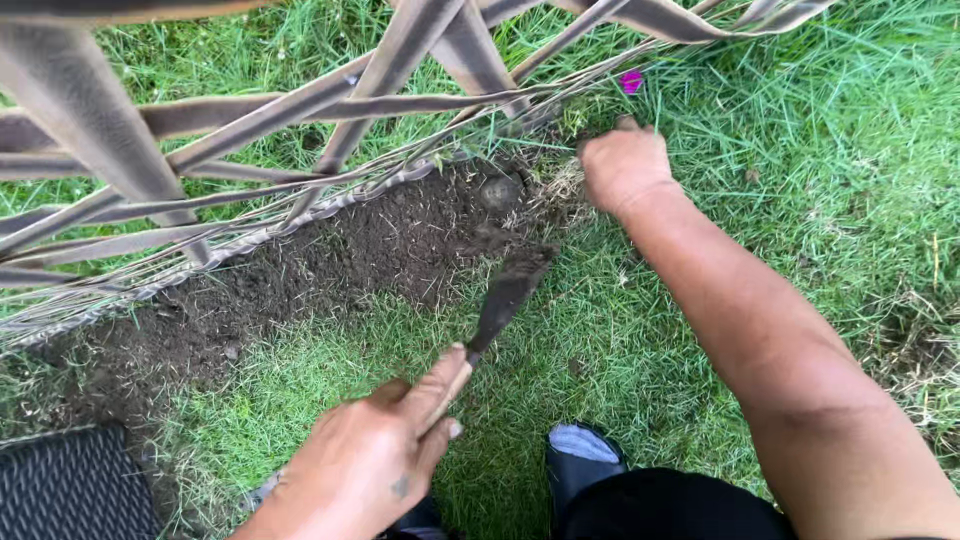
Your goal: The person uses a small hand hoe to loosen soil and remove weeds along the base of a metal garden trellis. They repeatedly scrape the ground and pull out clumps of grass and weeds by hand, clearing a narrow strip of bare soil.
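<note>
My left hand (385,450) grips the handle of a small dark-bladed digging tool (507,295), whose soil-caked blade points up toward the edge of a bare soil patch (330,270). My right hand (624,165) is closed in a fist on a tuft of grass and roots at the far end of the dug strip, right beside the base of the fence. What exactly the fingers pinch is hidden under the hand.
A metal fence (200,120) of crossing flat bars with wire along its base runs diagonally across the top left. Grass (820,150) covers the right side. A small purple flower (631,81) lies beyond my right hand. My shoe (583,450) and a dark woven mat (70,485) are at the bottom.
</note>
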